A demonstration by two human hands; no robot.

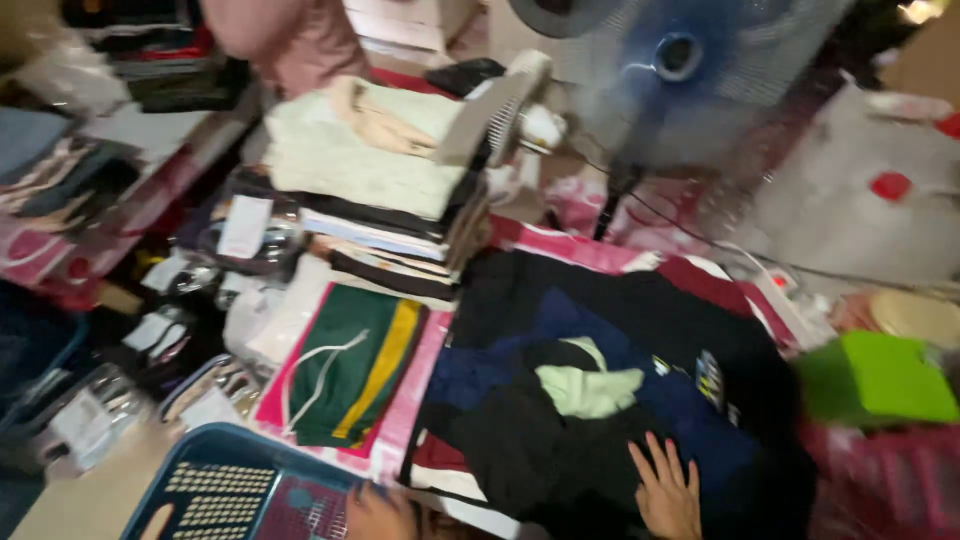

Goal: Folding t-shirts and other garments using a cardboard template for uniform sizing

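My right hand (667, 492) lies flat, fingers apart, on the dark garment (560, 450) at lower centre. My left hand (380, 512), grip indeterminable, adjoins the blue basket (215, 485).

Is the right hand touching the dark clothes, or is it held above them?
Touching. In the head view the right hand lies flat with its fingers spread on the dark clothes, and no gap shows under the fingers.
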